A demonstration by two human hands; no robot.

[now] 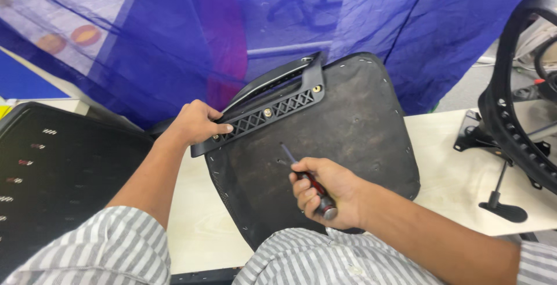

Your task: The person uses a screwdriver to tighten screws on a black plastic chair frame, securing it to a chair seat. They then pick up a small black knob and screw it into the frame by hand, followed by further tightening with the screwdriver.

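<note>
Both hands closed: right hand (325, 192) round screwdriver (307, 182).

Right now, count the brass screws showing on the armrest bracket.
3 on the bracket: one near the left hand at, one mid-bracket, one at the far end. The hand may hide more.

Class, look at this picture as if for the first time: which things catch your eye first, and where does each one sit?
In the middle, a dark seat base lies underside up on a pale table. The left hand grips a black armrest bracket along its upper left edge, and the right hand holds a red-handled screwdriver over the base. Blue netting fills the background.
</note>
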